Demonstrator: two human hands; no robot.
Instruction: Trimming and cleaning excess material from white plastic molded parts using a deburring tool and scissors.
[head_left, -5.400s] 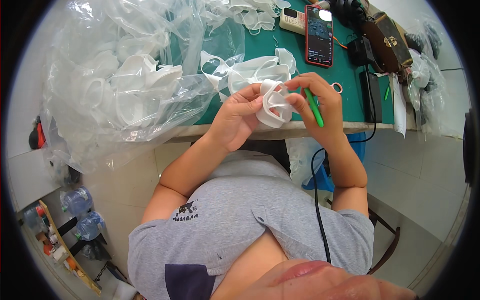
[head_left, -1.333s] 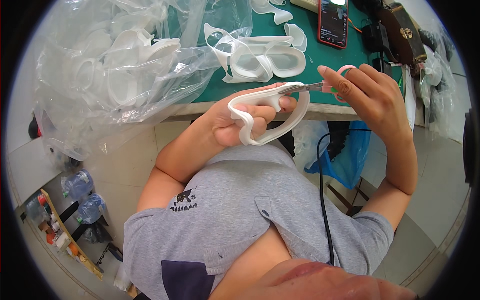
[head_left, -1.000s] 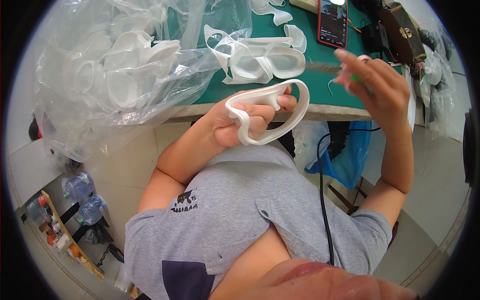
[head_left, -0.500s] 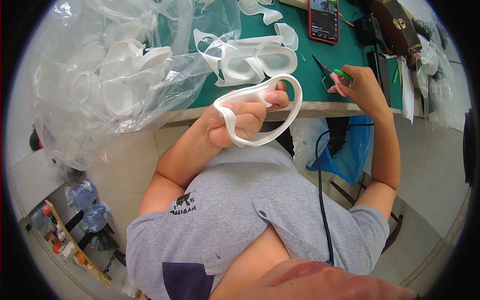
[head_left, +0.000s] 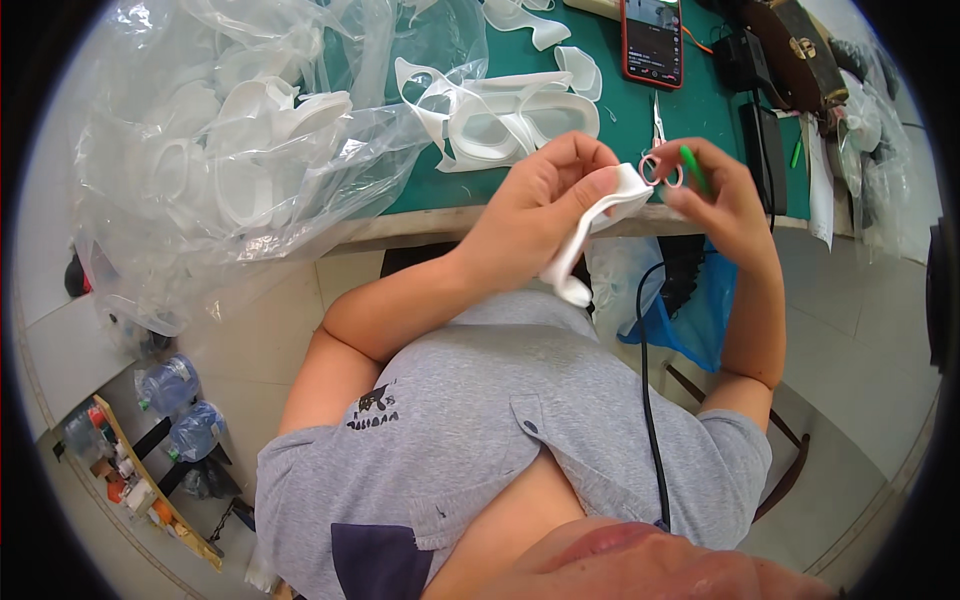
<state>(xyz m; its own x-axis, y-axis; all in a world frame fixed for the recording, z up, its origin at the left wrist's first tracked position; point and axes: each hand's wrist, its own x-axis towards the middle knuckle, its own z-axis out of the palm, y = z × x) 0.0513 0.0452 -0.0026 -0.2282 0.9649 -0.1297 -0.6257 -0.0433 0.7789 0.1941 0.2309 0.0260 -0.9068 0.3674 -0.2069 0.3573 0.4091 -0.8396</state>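
My left hand (head_left: 540, 215) grips a soft white rubbery frame piece (head_left: 590, 235), folded and hanging down past the table's front edge. My right hand (head_left: 720, 195) holds small scissors (head_left: 660, 150) with pink finger rings, blades pointing up and away, next to the top of the white piece. Both hands meet just in front of the green table (head_left: 720, 115). A pile of similar white frames (head_left: 510, 110) lies on the mat just beyond my left hand.
A large clear plastic bag (head_left: 230, 160) full of white frames covers the table's left side. A phone (head_left: 652, 40) lies at the far edge, with a dark case (head_left: 790, 55) and black cables to its right. A blue bag (head_left: 690, 320) sits under the table.
My right hand has come back from the table with the scissors to the white piece. My left hand has folded the formerly looped frame and turned it toward the scissors.
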